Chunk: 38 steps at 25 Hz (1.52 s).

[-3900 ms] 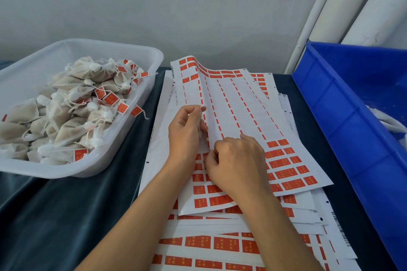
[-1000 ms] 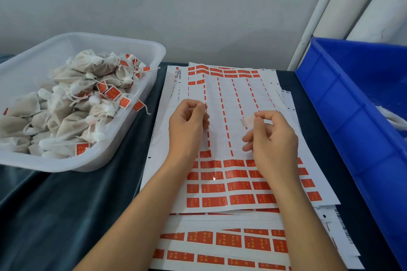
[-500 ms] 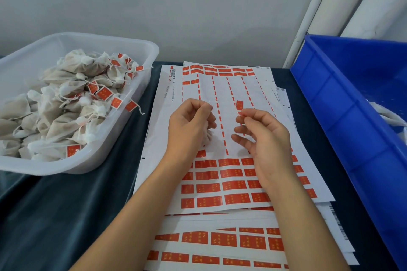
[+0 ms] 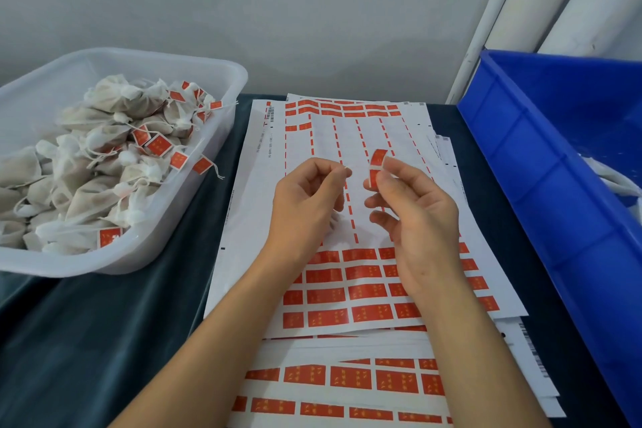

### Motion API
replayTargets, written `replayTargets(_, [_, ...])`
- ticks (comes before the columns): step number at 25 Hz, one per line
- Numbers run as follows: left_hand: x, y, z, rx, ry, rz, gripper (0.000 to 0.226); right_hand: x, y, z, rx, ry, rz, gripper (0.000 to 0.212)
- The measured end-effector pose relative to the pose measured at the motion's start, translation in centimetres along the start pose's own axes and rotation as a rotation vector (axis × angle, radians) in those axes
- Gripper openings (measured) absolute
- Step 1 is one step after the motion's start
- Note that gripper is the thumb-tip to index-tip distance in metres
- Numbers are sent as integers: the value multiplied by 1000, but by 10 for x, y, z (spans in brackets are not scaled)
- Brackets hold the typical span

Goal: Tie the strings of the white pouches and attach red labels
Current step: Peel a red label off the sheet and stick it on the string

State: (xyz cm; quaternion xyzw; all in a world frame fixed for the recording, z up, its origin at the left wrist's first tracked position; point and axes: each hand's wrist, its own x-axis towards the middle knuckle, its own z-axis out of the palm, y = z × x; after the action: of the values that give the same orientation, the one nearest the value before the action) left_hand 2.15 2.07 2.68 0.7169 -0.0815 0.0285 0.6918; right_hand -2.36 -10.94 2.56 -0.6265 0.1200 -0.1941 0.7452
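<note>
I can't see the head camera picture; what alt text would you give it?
A person's right hand pinches a peeled red label above a label sheet, while the left hand pinches something thin beside it. A clear tub of tied, labelled white pouches sits left, a blue bin right.

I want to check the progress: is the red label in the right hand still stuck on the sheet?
No, the right hand pinches the red label at its fingertips, lifted clear above the label sheet.
</note>
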Motion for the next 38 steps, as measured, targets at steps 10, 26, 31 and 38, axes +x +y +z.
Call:
replayTargets(10, [-7,5,4,44,-62,82,15,-3,1,2,-77,21,-97,9])
replayTargets(26, [-6,2,2,115,-166,124,23,1,6,0,-302,34,-206,8])
replayTargets(31, [-5,3,0,83,-163,72,25,1,4,0,-339,30,-228,9])
replayTargets(38, [-5,5,1,84,-153,32,26,0,2,4,-484,43,-356,7])
